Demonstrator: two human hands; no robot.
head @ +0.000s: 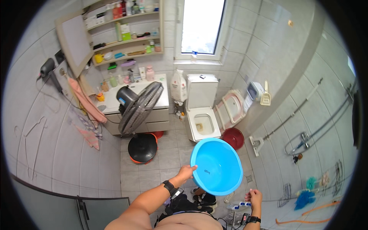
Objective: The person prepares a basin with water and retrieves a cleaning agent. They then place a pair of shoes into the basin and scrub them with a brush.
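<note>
A light blue plastic basin (218, 166) is held up over the tiled floor, its open side facing up, with a small dark mark inside. My left hand (187, 173) grips its rim at the left, the thumb over the edge. Apart from the basin, to its lower right, is my right hand (254, 196), fingers partly curled and nothing visible in them. Each wrist wears a black strap with a small device. Just beyond the basin stand a white toilet (203, 123) with its bowl uncovered and a dark red bucket (233, 138).
A black pedestal fan (141, 109) leans before the washbasin cabinet (157, 115), above a round black-and-orange base (143, 148). A pink-and-white toilet seat (232, 107) stands by the right wall, near a long-handled floor squeegee (256, 145). Shower fittings (304, 139) hang farther right; a glass door (51, 201) is at lower left.
</note>
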